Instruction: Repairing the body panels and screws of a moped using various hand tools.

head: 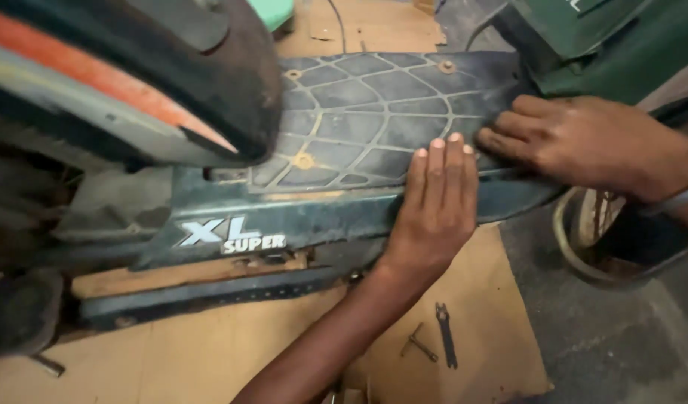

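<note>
A dark, dusty scooter floorboard (359, 112) with a ribbed web pattern lies across the middle of the view. My left hand (436, 202) rests flat on its near edge, fingers straight and together, pointing away from me. My right hand (583, 142) comes in from the right with a metal bangle on the wrist. Its fingertips press on the floorboard's right end, just beside my left fingertips. Neither hand holds a tool. Below the floorboard runs a dark blue-green side panel (314, 221) with white lettering.
A flat black spanner (446, 344) and a small T-shaped tool (419, 343) lie on brown cardboard (209, 352) spread on the floor. A black and orange body part (134, 82) looms at upper left. Green bodywork (606, 37) sits upper right, with a wheel rim (583, 247) below it.
</note>
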